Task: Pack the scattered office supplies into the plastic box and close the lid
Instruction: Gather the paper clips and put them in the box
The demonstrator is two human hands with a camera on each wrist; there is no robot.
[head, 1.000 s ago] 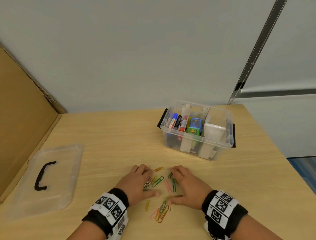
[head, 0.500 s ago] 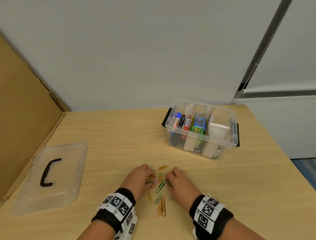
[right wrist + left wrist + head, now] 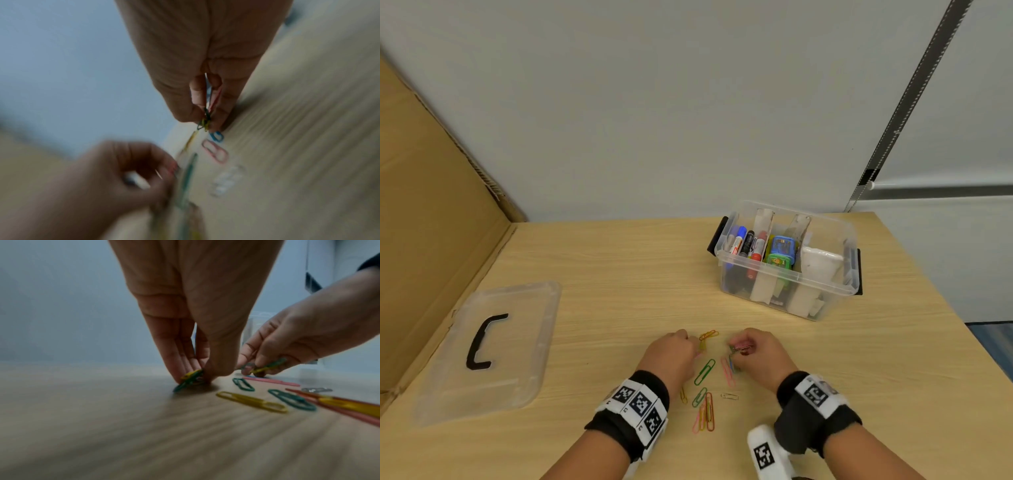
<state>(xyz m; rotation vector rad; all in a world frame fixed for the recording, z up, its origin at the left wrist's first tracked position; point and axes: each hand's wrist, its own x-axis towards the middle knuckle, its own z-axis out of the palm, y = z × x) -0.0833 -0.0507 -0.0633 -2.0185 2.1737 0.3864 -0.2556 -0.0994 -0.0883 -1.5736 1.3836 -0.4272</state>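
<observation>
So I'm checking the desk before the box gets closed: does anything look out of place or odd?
Only the paper clips: they lie loose on the table, short of the plastic box. The left hand and right hand each pinch a few. The lid lies flat, apart. Nothing looks damaged.

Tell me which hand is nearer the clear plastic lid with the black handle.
Left. The left hand pinches paper clips toward the clear plastic lid with the black handle; the right hand, also pinching clips, is on the far side of the left hand.
</observation>
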